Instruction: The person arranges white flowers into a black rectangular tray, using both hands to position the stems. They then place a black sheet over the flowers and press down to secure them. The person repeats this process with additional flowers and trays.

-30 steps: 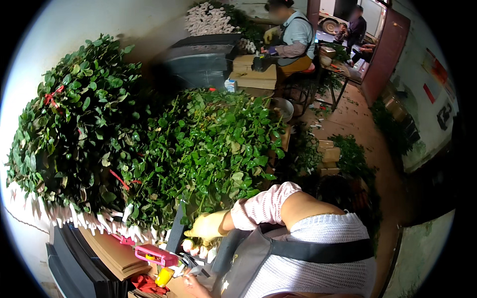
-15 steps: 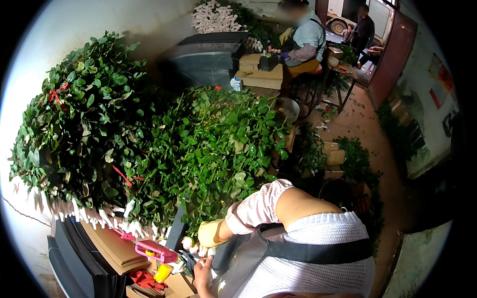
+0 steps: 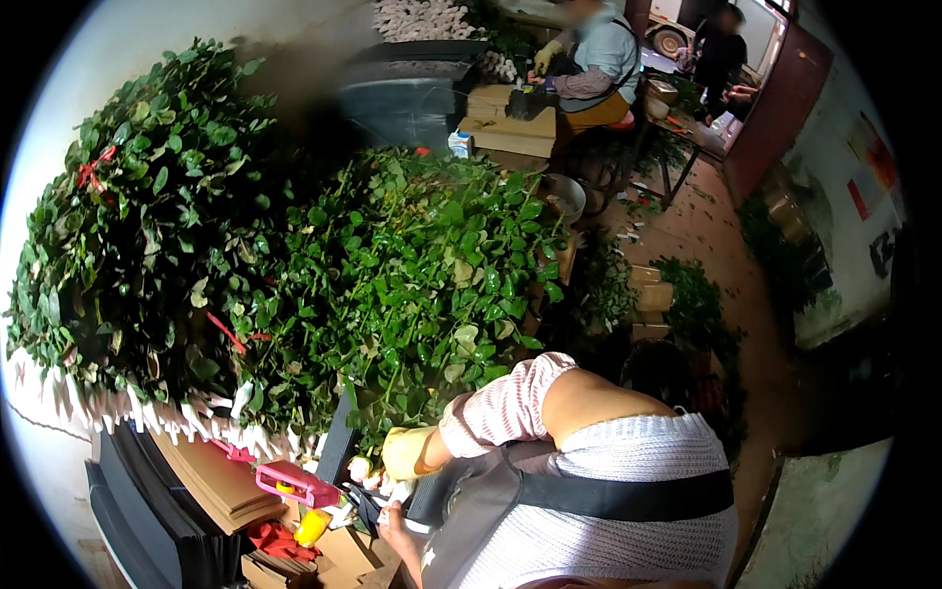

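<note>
My right hand (image 3: 410, 454), in a yellow glove, is curled against a small cluster of pale pink and cream rose heads (image 3: 365, 475). Its fingertips are hidden, so what it grips cannot be seen. Below it, my bare left hand (image 3: 397, 535) is closed with the thumb raised, next to something whitish too small to name. To the left of the hands lie a pink plastic handle (image 3: 294, 483), a yellow roll-shaped item (image 3: 312, 527) and crumpled red cloth (image 3: 278, 539). A dark upright board (image 3: 339, 442) stands between these and the green leafy stems (image 3: 422, 275).
A tall leafy pile (image 3: 157, 226) with white-wrapped heads (image 3: 167, 417) rises at left. Below are dark sheets (image 3: 147, 501) and brown cardboard (image 3: 221, 481). A co-worker (image 3: 594, 59) sits at a far table; cut foliage (image 3: 687, 294) lines the floor, and another person (image 3: 721, 54) is by the doorway.
The whole view has shifted slightly, so the foliage sits higher and farther left. My left hand has moved a little along the roses; my right glove stays beside them.
</note>
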The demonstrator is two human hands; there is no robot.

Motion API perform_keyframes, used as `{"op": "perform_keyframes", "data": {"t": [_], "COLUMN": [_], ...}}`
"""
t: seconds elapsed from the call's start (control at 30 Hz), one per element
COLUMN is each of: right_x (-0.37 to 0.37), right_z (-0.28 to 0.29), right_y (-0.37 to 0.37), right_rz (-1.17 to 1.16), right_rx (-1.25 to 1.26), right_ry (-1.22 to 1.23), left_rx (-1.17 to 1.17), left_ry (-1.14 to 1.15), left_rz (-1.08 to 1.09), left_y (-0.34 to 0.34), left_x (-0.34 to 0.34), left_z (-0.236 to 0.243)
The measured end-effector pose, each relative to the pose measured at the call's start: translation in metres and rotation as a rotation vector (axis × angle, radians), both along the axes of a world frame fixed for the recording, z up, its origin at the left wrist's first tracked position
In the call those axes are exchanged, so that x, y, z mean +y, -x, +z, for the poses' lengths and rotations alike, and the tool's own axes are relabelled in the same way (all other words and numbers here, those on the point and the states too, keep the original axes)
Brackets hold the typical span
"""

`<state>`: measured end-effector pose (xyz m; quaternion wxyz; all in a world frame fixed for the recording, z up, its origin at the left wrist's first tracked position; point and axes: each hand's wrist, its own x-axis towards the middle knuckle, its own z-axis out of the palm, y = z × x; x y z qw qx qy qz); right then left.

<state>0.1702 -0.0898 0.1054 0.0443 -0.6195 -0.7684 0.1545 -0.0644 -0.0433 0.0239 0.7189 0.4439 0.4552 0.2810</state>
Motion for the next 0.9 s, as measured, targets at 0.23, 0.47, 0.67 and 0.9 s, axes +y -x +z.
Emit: {"op": "perform_keyframes", "data": {"t": [0.23, 0.47, 0.67, 0.9], "right_x": [0.004, 0.026, 0.033, 0.034], "right_z": [0.025, 0.044, 0.017, 0.03], "right_y": [-0.008, -0.003, 0.006, 0.01], "right_rz": [0.061, 0.185, 0.295, 0.332], "right_rx": [-0.052, -0.102, -0.237, -0.311], "right_ry": [0.071, 0.446, 0.46, 0.355], "left_rx": [-0.275, 0.228, 1.647, 0.386], "left_ry": [0.363, 0.23, -0.335, -0.281], "left_rz": [0.427, 0.485, -0.596, -0.102], "left_y": [0.023, 0.196, 0.21, 0.047], "left_x": [-0.004, -0.04, -0.104, -0.01], "left_z": [-0.009, -0.054, -0.036, 0.016]}}
